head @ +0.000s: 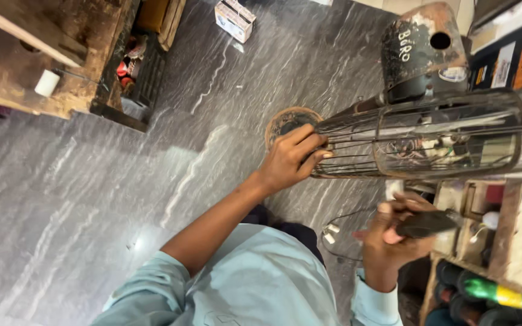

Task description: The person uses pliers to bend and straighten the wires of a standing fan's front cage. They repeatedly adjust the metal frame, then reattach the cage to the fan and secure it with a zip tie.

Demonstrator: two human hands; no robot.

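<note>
A dusty metal fan (424, 54) with a wire cage guard (430, 136) lies across the upper right, its round base (285, 121) towards the floor. My left hand (294, 158) grips the left end of the wire cage, fingers curled over the wires. My right hand (391, 235) is lower right, closed around the dark handle of a tool (427, 223), likely a screwdriver, whose tip points right, just below the cage. A thin wire loop (333, 232) hangs near that hand.
Grey marbled floor (92, 199) fills the left. A worn wooden bench (37, 54) stands top left, a small carton (235, 19) lies at top centre. Wooden shelving (515, 229) with bottles and a green can (493, 293) sits at the right.
</note>
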